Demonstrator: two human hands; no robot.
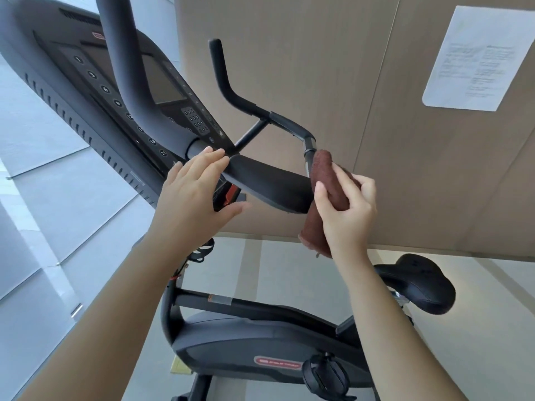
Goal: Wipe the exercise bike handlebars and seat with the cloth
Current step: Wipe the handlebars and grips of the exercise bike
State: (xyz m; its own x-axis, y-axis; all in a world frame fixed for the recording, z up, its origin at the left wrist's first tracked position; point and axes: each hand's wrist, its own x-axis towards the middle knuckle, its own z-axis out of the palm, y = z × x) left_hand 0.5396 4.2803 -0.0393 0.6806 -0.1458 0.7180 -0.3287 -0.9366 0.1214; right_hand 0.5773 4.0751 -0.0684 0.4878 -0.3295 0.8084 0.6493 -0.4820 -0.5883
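Note:
The black handlebars (269, 186) of the exercise bike fill the middle of the head view, with a padded arm rest in the centre and a thin grip rising at the right end. My right hand (346, 209) holds a folded brown cloth (325, 169) against that right end of the pad and the grip. My left hand (192, 192) lies flat with fingers spread on the left part of the bars, near the joint. The black seat (419, 285) stands lower right, untouched.
The bike's console (124, 91) with screen and number buttons tilts at upper left. The bike body and a pedal (327, 374) are below my arms. A beige wall panel with a white paper sheet (474, 56) is close behind the handlebars. Grey wall panels stand on the left.

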